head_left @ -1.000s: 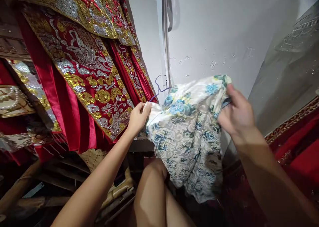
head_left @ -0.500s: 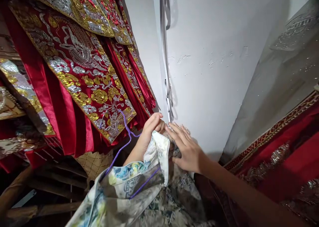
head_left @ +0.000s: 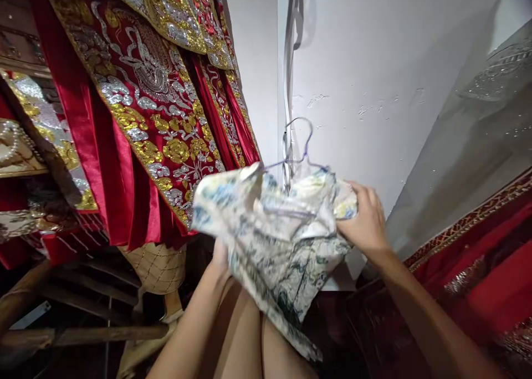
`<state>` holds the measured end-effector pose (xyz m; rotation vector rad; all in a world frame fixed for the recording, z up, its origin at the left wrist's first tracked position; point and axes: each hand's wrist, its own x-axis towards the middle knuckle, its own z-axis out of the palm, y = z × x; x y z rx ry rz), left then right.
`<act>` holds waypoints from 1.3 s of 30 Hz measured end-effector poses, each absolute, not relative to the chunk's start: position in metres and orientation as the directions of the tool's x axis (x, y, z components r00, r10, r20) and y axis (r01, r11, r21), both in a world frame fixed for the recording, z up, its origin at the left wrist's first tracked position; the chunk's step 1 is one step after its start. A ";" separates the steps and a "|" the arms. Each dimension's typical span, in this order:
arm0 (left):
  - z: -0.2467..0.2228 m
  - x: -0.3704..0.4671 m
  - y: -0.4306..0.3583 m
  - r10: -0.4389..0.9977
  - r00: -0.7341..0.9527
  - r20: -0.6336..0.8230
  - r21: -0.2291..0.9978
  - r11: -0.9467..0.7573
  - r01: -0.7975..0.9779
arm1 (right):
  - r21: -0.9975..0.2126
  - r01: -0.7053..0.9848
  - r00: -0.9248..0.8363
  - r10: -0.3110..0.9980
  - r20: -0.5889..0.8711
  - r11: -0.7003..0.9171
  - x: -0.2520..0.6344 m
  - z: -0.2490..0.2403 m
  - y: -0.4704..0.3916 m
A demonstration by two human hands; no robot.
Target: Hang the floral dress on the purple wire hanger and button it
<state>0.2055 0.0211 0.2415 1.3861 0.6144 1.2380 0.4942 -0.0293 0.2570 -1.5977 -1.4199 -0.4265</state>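
Observation:
A pale floral garment (head_left: pixel 266 218) with blue, green and yellow print hangs on a purple wire hanger (head_left: pixel 306 154), held up in front of me. The hanger's hook points up, and its lower bar shows across the garment's opening. My right hand (head_left: pixel 366 215) grips the garment at its right shoulder, thumb in front. At the left side my left hand (head_left: pixel 220 254) is mostly behind the cloth, with its fingers hidden. The garment is blurred by motion and its lower part slants down to the right.
Red embroidered costumes (head_left: pixel 166 129) hang at the left. Below them are a tan quilted form (head_left: pixel 155 268) and wooden bars (head_left: pixel 87 337). A white wall (head_left: pixel 366 63) with a pale vertical strip (head_left: pixel 287 63) stands ahead. More red fabric (head_left: pixel 490 273) lies at the right.
The garment has risen and turned, now spread between my hands with the hanger upright inside it. My hands have moved apart, the right one outward and the left one down.

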 end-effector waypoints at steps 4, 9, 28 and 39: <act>0.191 0.200 0.010 0.893 0.436 0.114 0.878 0.115 -0.465 | -0.385 0.923 0.319 0.578 0.751 -0.008 0.504 0.283 -0.010; 0.140 0.226 -0.006 0.985 0.151 -0.085 0.902 0.140 -0.408 | -0.269 0.957 0.149 0.622 0.769 0.104 0.495 0.282 -0.007; 0.103 0.235 -0.076 0.999 -0.016 -0.049 0.932 0.039 -0.361 | -0.956 -0.098 0.393 0.893 0.220 0.278 0.346 0.148 -0.074; 0.117 0.234 -0.080 1.000 0.025 -0.005 0.943 0.013 -0.332 | -0.952 -0.105 0.463 0.861 0.210 0.288 0.352 0.142 -0.083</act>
